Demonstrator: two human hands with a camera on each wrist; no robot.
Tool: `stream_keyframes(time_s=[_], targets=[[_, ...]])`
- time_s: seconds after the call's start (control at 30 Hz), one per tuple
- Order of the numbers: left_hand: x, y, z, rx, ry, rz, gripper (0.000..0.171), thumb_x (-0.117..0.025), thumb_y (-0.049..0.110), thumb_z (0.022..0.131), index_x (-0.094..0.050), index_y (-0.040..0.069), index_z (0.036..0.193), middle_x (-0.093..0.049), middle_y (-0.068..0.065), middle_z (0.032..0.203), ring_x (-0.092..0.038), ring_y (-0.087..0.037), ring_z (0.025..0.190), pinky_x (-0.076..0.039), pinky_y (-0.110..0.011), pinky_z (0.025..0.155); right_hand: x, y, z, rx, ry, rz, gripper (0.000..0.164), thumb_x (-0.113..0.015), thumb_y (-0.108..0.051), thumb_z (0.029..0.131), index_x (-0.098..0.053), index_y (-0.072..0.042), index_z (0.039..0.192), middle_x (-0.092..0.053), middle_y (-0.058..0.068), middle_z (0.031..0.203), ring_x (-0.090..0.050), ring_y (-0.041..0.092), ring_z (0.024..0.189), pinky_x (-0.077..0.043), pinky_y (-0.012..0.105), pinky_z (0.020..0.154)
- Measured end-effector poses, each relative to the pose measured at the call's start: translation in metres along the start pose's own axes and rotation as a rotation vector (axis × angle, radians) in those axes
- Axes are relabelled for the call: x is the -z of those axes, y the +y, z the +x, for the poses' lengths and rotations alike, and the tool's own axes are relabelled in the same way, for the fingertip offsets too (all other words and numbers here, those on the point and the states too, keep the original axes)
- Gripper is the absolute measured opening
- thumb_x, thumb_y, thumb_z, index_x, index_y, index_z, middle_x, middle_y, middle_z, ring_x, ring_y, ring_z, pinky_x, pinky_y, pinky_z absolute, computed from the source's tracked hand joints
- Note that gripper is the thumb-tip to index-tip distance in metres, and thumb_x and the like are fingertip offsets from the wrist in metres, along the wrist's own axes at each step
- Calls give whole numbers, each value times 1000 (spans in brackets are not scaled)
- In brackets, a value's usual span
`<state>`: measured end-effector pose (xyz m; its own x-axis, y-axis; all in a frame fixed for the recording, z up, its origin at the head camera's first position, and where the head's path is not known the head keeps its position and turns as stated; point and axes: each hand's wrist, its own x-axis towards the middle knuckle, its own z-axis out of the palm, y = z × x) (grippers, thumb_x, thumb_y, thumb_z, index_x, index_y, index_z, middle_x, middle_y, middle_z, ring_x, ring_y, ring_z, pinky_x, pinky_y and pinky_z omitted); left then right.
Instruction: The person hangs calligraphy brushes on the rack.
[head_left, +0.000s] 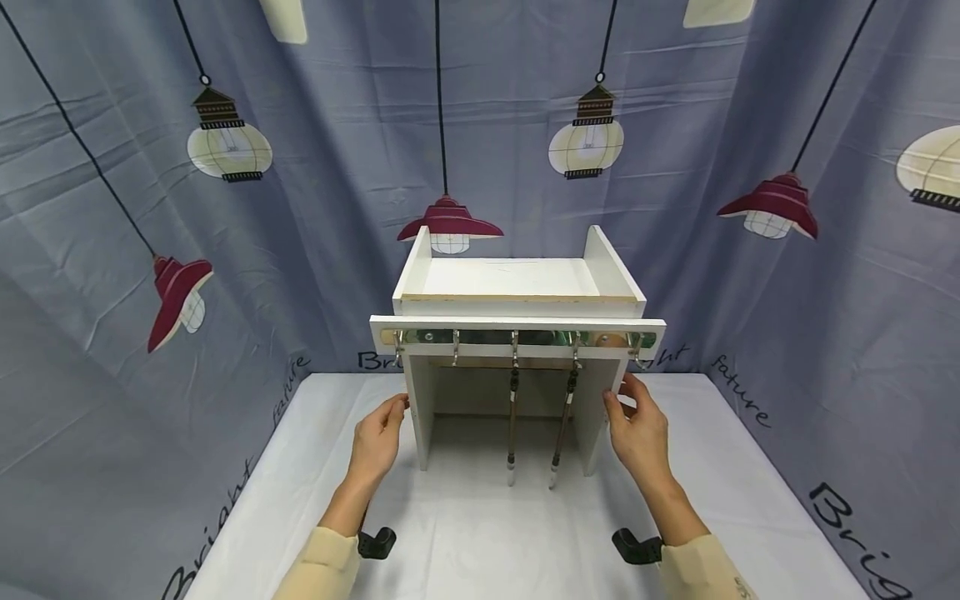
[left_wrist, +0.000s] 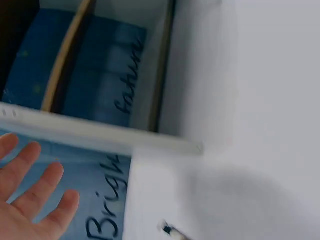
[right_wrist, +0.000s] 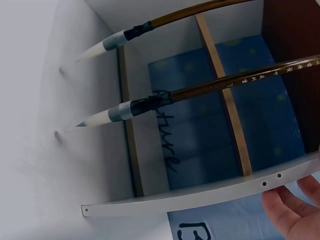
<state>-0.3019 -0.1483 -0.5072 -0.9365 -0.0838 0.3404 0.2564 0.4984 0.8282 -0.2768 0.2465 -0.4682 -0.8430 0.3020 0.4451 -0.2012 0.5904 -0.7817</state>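
A white wooden rack [head_left: 517, 327] stands on the table, with an open tray on top and metal hooks along its front rail. Two calligraphy brushes hang tips down from hooks: a left brush [head_left: 512, 417] and a right brush [head_left: 564, 425]. My left hand [head_left: 377, 442] is at the outer face of the left side panel [head_left: 422, 412]; its fingers [left_wrist: 50, 180] are spread in the left wrist view. On the opposite side, my right hand [head_left: 641, 429] touches the outside of the right side panel [head_left: 600, 417] with its fingertips [right_wrist: 272, 202].
A white cloth covers the table [head_left: 480, 542]. Behind and at both sides hangs a blue-grey curtain [head_left: 337, 217] printed with lamps and lettering. Inside the rack, a wooden crossbar [right_wrist: 225, 100] spans between the side panels.
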Motion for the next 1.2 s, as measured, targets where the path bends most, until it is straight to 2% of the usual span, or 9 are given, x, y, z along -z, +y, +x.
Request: stream_keyframes(time_s=[0.1, 0.2, 0.3, 0.47, 0.63, 0.8, 1.0, 1.2], targets=[[6, -9, -5, 40, 30, 97, 31, -55, 27, 109, -70, 13, 132, -75, -9, 123, -72, -31, 110, -56, -51, 95, 1, -1, 1, -5, -10, 1, 45, -60, -19, 106, -51, -7, 148, -63, 27, 132, -68, 51, 112, -58, 60, 90], [13, -16, -10, 87, 33, 205, 28, -60, 22, 105, -72, 12, 128, -75, -10, 114, -72, -29, 100, -57, -47, 85, 1, -2, 1, -12, -15, 1, 45, -59, -20, 107, -50, -6, 149, -62, 27, 133, -68, 52, 112, -57, 60, 90], [17, -22, -15, 136, 6, 299, 30, -63, 21, 102, -71, 8, 128, -73, -12, 109, -70, -27, 93, -55, -43, 75, 2, -2, 1, -12, -20, 0, 46, -59, -20, 107, -49, -6, 150, -61, 27, 133, -67, 53, 113, -57, 61, 90], [18, -34, -26, 204, -59, 418, 38, -67, 25, 98, -68, 2, 129, -69, -17, 105, -66, -30, 90, -53, -46, 71, 3, 0, 1, -25, -27, -4, 48, -59, -20, 107, -48, -6, 151, -61, 27, 134, -68, 51, 114, -57, 60, 90], [15, -42, -36, 258, -96, 484, 44, -71, 24, 94, -65, -3, 127, -67, -21, 103, -66, -32, 85, -54, -47, 66, 3, -2, 0, -27, -35, -2, 47, -59, -21, 107, -48, -6, 150, -61, 26, 133, -68, 51, 114, -57, 60, 89], [12, -49, -44, 315, -106, 532, 39, -73, 22, 92, -65, -5, 119, -67, -19, 96, -66, -33, 78, -52, -48, 59, 2, -4, 0, -20, -33, 2, 46, -59, -20, 107, -49, -6, 150, -62, 26, 133, -68, 50, 113, -58, 60, 88], [7, -62, -48, 303, -98, 564, 32, -71, 20, 92, -64, -3, 113, -67, -17, 89, -66, -34, 72, -51, -50, 55, 2, -5, 1, -10, -18, -11, 45, -58, -20, 107, -49, -5, 149, -62, 28, 133, -68, 52, 112, -58, 61, 88], [2, -73, -49, 281, -90, 592, 29, -71, 17, 93, -64, -2, 114, -64, -15, 85, -65, -34, 69, -50, -49, 53, 0, -4, 1, -17, -20, -23, 45, -58, -19, 107, -49, -5, 149, -62, 28, 133, -68, 52, 112, -58, 61, 88]])
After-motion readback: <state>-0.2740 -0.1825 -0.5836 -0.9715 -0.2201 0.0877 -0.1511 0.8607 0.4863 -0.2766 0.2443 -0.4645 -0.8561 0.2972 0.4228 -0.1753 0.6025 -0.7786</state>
